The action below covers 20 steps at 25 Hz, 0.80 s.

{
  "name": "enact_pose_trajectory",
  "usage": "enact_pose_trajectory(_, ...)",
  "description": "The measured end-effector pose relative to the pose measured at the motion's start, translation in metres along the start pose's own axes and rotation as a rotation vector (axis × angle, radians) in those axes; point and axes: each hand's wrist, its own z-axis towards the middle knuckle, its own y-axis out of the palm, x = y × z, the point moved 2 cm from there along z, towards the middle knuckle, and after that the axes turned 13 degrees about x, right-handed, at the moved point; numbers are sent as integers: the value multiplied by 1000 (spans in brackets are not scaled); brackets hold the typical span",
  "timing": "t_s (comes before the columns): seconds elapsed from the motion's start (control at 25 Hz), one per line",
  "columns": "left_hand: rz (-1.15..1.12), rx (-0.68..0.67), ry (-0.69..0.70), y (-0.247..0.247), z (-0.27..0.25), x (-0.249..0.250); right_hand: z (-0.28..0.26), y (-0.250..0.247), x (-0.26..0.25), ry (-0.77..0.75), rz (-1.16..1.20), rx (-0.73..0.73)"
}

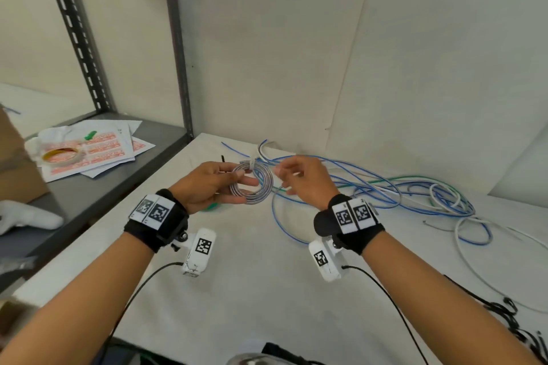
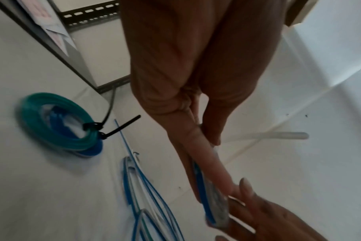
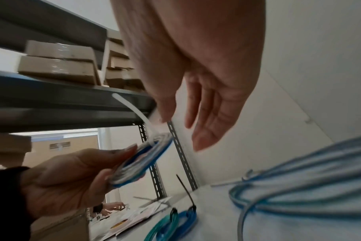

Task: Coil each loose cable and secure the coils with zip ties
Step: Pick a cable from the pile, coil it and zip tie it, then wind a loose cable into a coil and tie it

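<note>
- Your left hand (image 1: 212, 184) is pinching a small coil (image 1: 252, 184) of white-and-blue cable, thumb on its near face and fingers (image 2: 208, 156) lying straight along the other side, holding it above the table (image 1: 237, 275).
- Your right hand (image 1: 302, 179) is sitting just at the coil's 3 o'clock; thumb and forefinger (image 3: 165, 107) are pinching a white zip tie (image 3: 132, 109) that is looped round the coil at its 12 o'clock, while the other fingers are hanging loosely spread.
- The tie's free tail is sticking out past the coil.
- At 6 o'clock of your left hand, a green coil (image 2: 58, 120) and a blue coil (image 3: 181, 223) are lying on the table, each bound with a black zip tie (image 2: 113, 130).
- At 3 o'clock of your right hand, loose cables (image 1: 400, 190) in blue, white and green are sprawling over the table.
- At 9 o'clock, a grey shelf (image 1: 98, 187) is carrying papers (image 1: 98, 154) and a roll of tape (image 1: 60, 154).
</note>
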Motion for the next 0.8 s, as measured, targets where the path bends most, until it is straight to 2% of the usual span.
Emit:
enact_pose_trajectory(0.12, 39, 3, -61, -9, -5, -17, -5, 36, 15, 197, 140, -245)
enact_pose_trajectory(0.32, 307, 197, -148, -39, 5, -61, -3, 76, 36, 342, 90, -283)
enact_pose_trajectory(0.52, 599, 439, -148, -72, 31, -58, 8, 121, 36, 320, -90, -259)
enact_pose_trajectory(0.64, 741, 494, -77, -80, 42, -53, 18, 136, 37, 282, -178, -242)
enact_pose_trajectory(0.8, 862, 504, -69, -83, 49, -53, 18, 144, 39, 233, -258, -218)
